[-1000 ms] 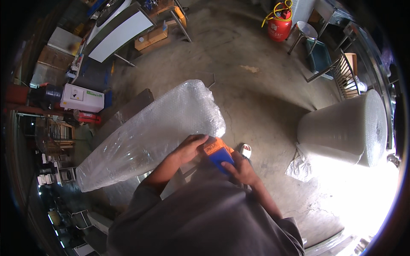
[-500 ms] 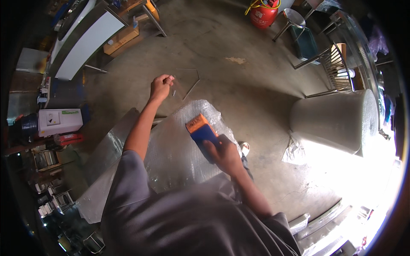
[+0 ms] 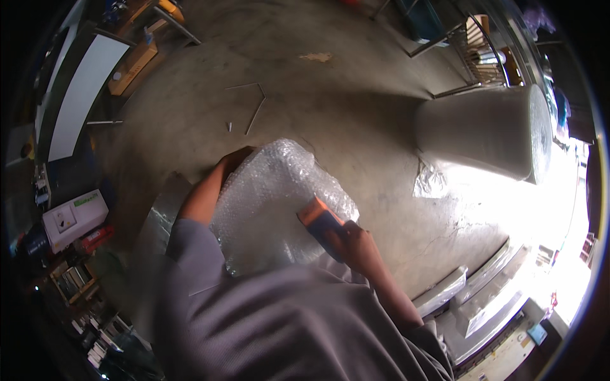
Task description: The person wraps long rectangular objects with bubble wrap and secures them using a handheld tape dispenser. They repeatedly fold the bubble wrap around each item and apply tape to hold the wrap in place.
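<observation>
Left hand (image 3: 230, 166) is closed on the far edge of a clear bubble wrap sheet (image 3: 273, 203), fingers curled over the top; sheet drapes from that grip down toward the torso. Right hand (image 3: 356, 244) clamps an orange-and-blue block-shaped item (image 3: 321, 223), approx. a small box or tape dispenser; blur prevents telling which. That item sits at the sheet's right edge, touching the wrap, just right of and nearer the body than the left-hand grip.

Packages, signs etc., placed rel. to the grips:
- Large white bubble wrap roll (image 3: 492, 133), lying on its side on the concrete floor (image 3: 356, 108), well right of and beyond the right hand. Crumpled clear scrap (image 3: 431, 184) at its near end.
- White carton with green label strip (image 3: 73, 216), far left of the left hand; red flat pack (image 3: 98, 236) just beside it.
- Long white panel (image 3: 79, 95), upper left, well beyond the left hand.
- Brown cardboard box (image 3: 131, 66) with a round white mark, next to that panel.
- Thin sticks (image 3: 254, 111) on the floor just beyond the left-hand grip.
- Pale moulded trays (image 3: 470, 298), right of the right forearm.
</observation>
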